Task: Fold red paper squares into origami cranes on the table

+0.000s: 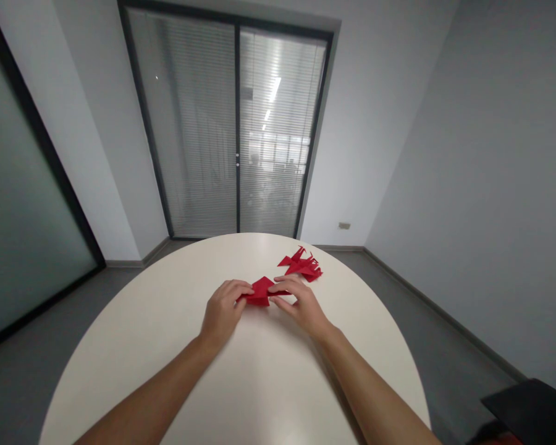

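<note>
A folded piece of red paper [261, 291] lies on the white round table [176, 321] between my two hands. My left hand [223, 308] has its fingers curled and pinches the paper's left edge. My right hand [299, 303] presses and pinches the paper's right side with its fingertips. Just beyond my right hand sits a small pile of finished red folded paper figures [303, 265], apart from both hands.
The table's far rim curves in front of glass sliding doors with blinds [234, 130]. Grey floor lies to the left and right of the table. A dark object [532, 405] shows at the lower right corner.
</note>
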A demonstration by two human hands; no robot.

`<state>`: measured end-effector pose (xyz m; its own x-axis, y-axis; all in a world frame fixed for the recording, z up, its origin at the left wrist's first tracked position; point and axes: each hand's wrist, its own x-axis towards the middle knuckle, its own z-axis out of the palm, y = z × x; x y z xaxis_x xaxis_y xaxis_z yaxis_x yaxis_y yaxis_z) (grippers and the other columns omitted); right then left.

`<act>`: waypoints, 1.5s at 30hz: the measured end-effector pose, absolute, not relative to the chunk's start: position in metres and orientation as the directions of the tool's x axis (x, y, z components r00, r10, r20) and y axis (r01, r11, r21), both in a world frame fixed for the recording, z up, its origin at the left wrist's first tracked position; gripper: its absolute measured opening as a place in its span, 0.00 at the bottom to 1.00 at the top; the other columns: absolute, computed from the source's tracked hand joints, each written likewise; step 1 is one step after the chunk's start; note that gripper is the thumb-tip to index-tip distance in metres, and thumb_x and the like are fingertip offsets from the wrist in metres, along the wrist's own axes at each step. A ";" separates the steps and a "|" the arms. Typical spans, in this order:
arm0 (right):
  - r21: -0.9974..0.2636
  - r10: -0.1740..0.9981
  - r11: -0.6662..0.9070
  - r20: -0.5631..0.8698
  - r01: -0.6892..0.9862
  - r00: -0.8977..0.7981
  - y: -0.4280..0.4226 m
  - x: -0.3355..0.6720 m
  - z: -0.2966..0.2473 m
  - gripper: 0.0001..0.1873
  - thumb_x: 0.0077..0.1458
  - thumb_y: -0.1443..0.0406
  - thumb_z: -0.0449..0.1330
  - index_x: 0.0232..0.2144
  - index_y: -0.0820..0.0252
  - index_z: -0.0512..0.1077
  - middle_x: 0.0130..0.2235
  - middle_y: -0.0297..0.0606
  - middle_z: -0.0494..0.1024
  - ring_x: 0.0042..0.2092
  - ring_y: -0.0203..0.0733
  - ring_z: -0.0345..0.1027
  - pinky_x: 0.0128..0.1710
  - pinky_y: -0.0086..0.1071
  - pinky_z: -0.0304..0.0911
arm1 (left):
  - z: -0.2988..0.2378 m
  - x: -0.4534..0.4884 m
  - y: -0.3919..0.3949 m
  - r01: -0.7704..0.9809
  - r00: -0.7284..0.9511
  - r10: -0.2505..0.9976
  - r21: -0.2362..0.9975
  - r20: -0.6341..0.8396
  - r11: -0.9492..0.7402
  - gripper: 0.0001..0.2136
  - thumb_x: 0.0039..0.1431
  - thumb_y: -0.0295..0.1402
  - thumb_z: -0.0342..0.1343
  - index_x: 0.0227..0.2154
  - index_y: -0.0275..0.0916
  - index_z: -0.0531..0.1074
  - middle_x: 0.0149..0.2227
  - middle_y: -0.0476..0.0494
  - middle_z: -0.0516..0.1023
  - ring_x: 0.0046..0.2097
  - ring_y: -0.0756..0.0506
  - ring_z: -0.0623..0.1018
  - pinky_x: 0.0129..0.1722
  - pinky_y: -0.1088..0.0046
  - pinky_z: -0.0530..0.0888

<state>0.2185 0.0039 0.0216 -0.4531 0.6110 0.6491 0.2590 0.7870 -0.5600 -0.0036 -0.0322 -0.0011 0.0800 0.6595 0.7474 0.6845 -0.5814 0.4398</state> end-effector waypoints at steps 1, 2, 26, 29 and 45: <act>-0.531 0.592 0.802 0.651 0.273 -0.475 0.005 0.220 0.022 0.09 0.62 0.61 0.61 0.44 0.51 0.78 0.44 0.41 0.81 0.53 0.49 0.71 0.54 0.46 0.64 | 0.000 -0.004 -0.033 0.691 0.105 0.653 0.417 0.750 -0.591 0.12 0.58 0.21 0.51 0.35 0.43 0.77 0.39 0.45 0.80 0.44 0.43 0.77 0.47 0.63 0.74; -0.500 0.574 0.817 0.656 0.287 -0.491 0.006 0.221 0.022 0.09 0.62 0.61 0.60 0.44 0.51 0.78 0.43 0.41 0.81 0.51 0.49 0.71 0.53 0.46 0.64 | 0.000 -0.004 -0.033 0.694 0.129 0.645 0.396 0.753 -0.601 0.12 0.59 0.22 0.51 0.36 0.43 0.77 0.39 0.45 0.81 0.44 0.43 0.77 0.47 0.63 0.74; -0.233 0.644 0.763 0.357 0.603 -0.677 0.023 0.237 -0.003 0.22 0.52 0.75 0.57 0.47 0.56 0.77 0.46 0.41 0.81 0.47 0.46 0.71 0.50 0.38 0.61 | -0.016 0.005 -0.038 0.638 0.444 0.792 0.472 0.420 -0.608 0.17 0.63 0.31 0.54 0.53 0.48 0.75 0.54 0.46 0.79 0.54 0.42 0.78 0.57 0.62 0.72; -0.227 0.638 0.767 0.360 0.600 -0.681 0.023 0.236 -0.003 0.20 0.55 0.73 0.58 0.47 0.53 0.78 0.47 0.40 0.80 0.49 0.48 0.70 0.52 0.42 0.59 | -0.014 0.006 -0.038 0.646 0.453 0.791 0.460 0.412 -0.610 0.17 0.64 0.33 0.54 0.54 0.48 0.75 0.54 0.45 0.79 0.54 0.41 0.78 0.56 0.63 0.72; -0.242 0.645 0.761 0.376 0.601 -0.665 0.020 0.231 0.002 0.12 0.64 0.68 0.55 0.43 0.56 0.78 0.43 0.41 0.82 0.47 0.46 0.72 0.49 0.38 0.59 | -0.007 0.010 -0.037 0.750 0.367 0.825 0.388 0.431 -0.536 0.14 0.66 0.30 0.51 0.51 0.47 0.75 0.52 0.49 0.80 0.51 0.44 0.78 0.52 0.67 0.73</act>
